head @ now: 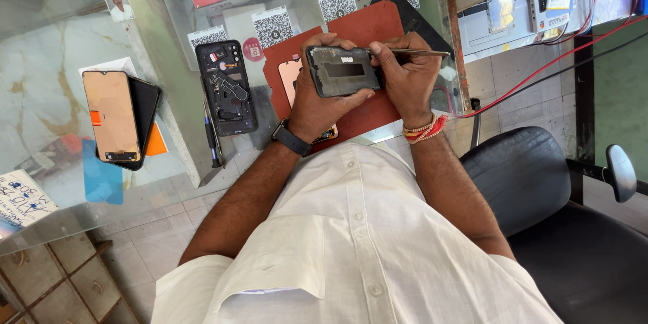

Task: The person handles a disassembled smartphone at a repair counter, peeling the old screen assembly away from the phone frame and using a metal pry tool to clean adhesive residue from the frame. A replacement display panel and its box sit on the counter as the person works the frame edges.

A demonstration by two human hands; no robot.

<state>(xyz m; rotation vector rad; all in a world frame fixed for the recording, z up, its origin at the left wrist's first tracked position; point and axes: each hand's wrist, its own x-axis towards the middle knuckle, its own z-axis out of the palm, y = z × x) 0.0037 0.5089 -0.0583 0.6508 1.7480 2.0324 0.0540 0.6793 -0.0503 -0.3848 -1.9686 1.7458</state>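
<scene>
Gripping a dark, flat phone body [343,71] by its left end, the left hand [316,98] is clenched around it and holds it level above a red-brown work mat [364,27]. The phone's upturned face is dull grey with a darker rectangular patch at its middle. Closed on slim metal tweezers [418,52], the right hand [405,74] rests at the phone's right end; the thin steel shaft sticks out to the right, and its tips are hidden behind the fingers. A black band watch [291,138] sits on the left wrist and red and beaded threads [425,129] on the right.

Left of the mat, on the glass-topped bench [54,47], lies an opened phone frame [226,88] with bare parts showing, a thin dark screwdriver [212,136] beside it. Further left a copper-backed display panel [111,116] lies over a glossy black panel [145,104]. A padded black chair [533,182] stands at the right.
</scene>
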